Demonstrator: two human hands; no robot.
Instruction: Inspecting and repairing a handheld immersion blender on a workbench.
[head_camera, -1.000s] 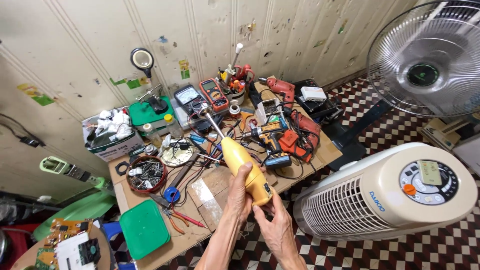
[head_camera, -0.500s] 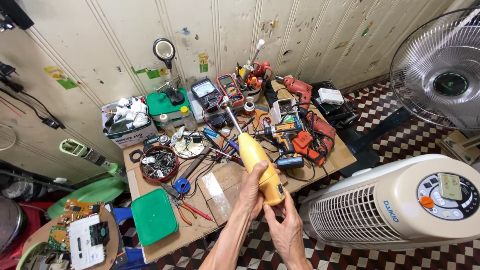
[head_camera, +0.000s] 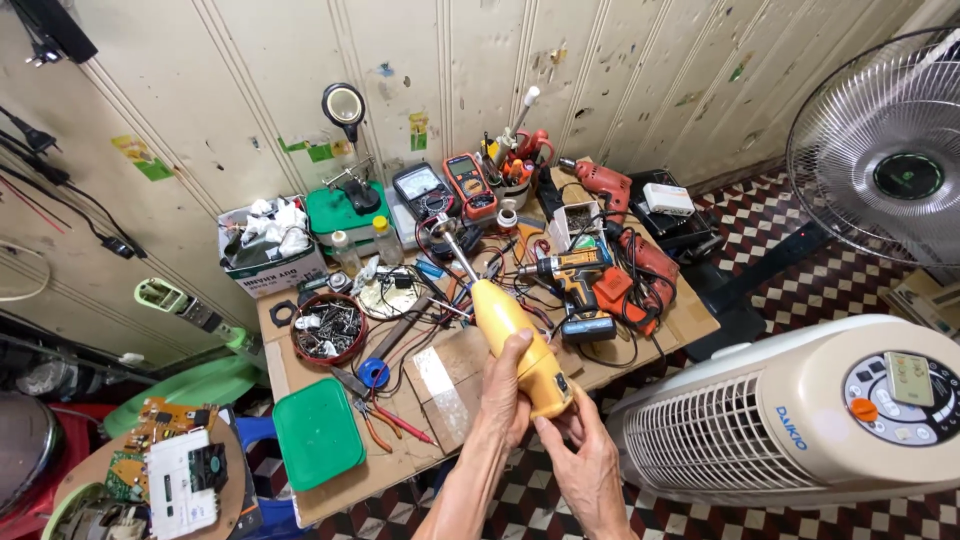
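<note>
left hand (head_camera: 505, 395): wrapped around the middle of the yellow hand mixer (head_camera: 520, 345), fingers curled over its body, clamped tight.
right hand (head_camera: 585, 460): under the mixer's butt end, thumb and fingertips pinching its lower edge, so i grip it there too.
yellow hand mixer: held in the air above the near edge of the workbench (head_camera: 690, 320), tilted, with its metal shaft (head_camera: 452, 245) pointing up and away from me toward the wall.
workbench: a low wooden top crowded with tools and loose wires.
just beyond the mixer: a cordless drill (head_camera: 575, 285) in yellow and black, lying on its side beside an orange tangle of cable.
far side: two multimeters (head_camera: 445, 185) leaning near the wall, a red electric drill (head_camera: 603, 180) to their right, a cup of screwdrivers between.
left of the mixer: a round red bowl of screws (head_camera: 326, 328), a blue tape roll (head_camera: 374, 374), red-handled pliers (head_camera: 385, 420) and a green plastic lid (head_camera: 318, 432) at the bench corner.
back left: a cardboard box (head_camera: 270, 250) stuffed with white rags, a magnifier lamp (head_camera: 344, 105) above a green case.
right of me: a white tower fan (head_camera: 800, 415) lying on the checkered floor, and a pedestal fan (head_camera: 885, 160) standing behind it.
lower left: bare circuit boards (head_camera: 165, 440) on a round stool.
</note>
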